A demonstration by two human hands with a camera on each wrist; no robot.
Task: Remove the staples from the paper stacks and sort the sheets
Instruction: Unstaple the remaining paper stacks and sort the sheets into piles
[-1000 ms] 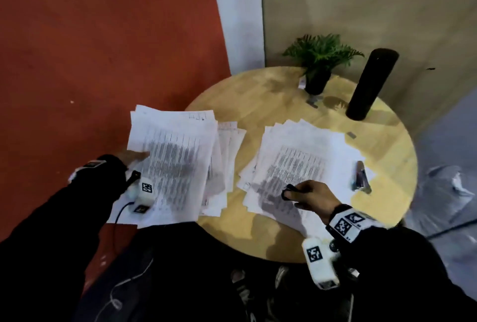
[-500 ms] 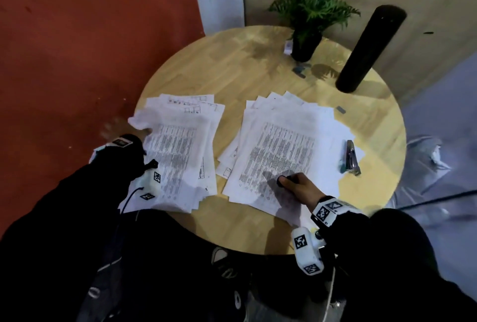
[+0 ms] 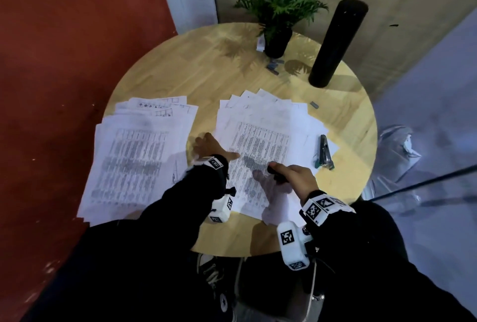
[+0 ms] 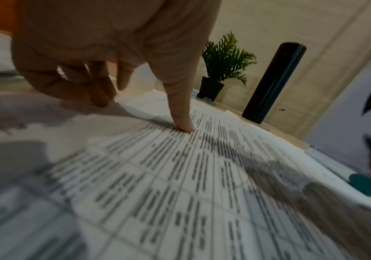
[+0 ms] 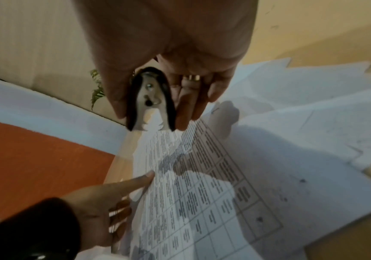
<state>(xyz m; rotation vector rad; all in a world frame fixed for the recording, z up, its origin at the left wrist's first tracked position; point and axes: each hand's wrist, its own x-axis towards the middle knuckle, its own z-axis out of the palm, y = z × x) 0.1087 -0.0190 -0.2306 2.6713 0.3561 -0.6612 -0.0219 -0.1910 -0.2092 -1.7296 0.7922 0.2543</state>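
The person's left hand (image 3: 206,147) reached across to the right-hand paper stack (image 3: 268,141) on the round wooden counter (image 3: 180,69), one straight finger pressing on the printed top sheet while the other fingers hung loosely curled, holding nothing. The right hand (image 3: 294,177) was closed around a black staple remover (image 5: 150,102), hovering just above the near part of that same stack. A second pile of sheets (image 3: 134,156) lay to the left, overhanging the counter's edge. To do this step well, I judged, the pressing finger should pin the sheets flat close to the staple so the remover's claws can slide under it without tearing the corner (I couldn't actually make out a staple anywhere). The right wrist view showed what the head view hid: the remover's metal claws between thumb and fingers, and a ring on one finger. The left wrist view showed the fingertip truly touching the paper. Only the head view took in the stapler (image 3: 324,152) lying at the stack's right edge, the potted plant (image 3: 278,19) and the black cylinder (image 3: 335,43) beyond.
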